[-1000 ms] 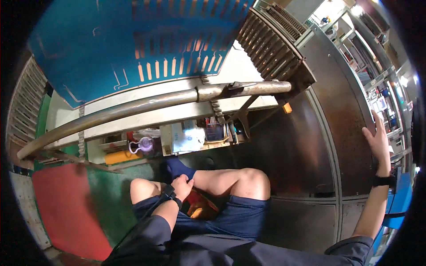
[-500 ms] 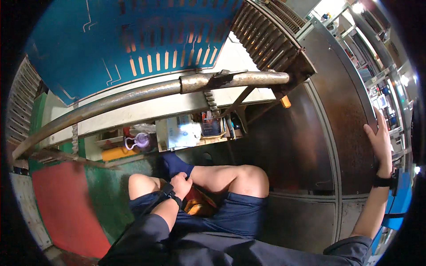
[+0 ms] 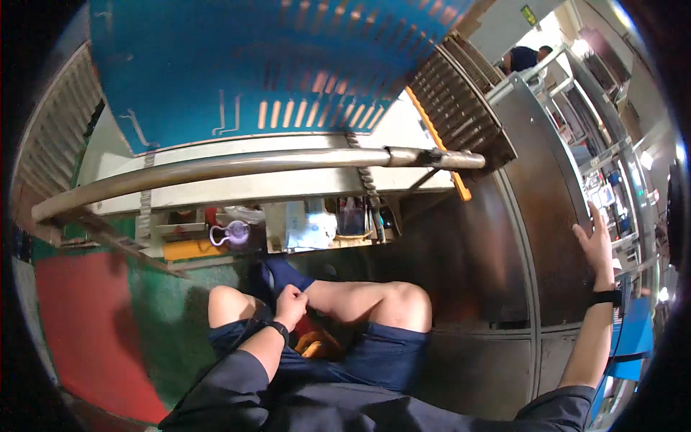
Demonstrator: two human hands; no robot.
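Note:
My left hand (image 3: 291, 306) is closed in front of my left thigh, close to the dark blue sock (image 3: 288, 277) on my crossed leg. Whatever its curled fingers hold, if anything, is hidden. Off to the right, my right hand (image 3: 597, 248) lies with thumb and fingers apart against the edge of a tall dark metal cabinet (image 3: 543, 187). A black band circles each wrist. Between my thighs shows an orange and red seat (image 3: 317, 345).
Ahead, a curved metal rail (image 3: 237, 167) crosses before a slotted blue panel (image 3: 187, 72). Below it, a shelf holds a lilac jug (image 3: 236, 234), a pale packet (image 3: 306, 227) and an orange box (image 3: 191, 250). A red mat (image 3: 86, 324) lies left; a person (image 3: 524, 59) is far back.
The view has turned, so the rail and blue panel sit differently in the picture, and a person has come into view at the back. Both hands keep much the same places.

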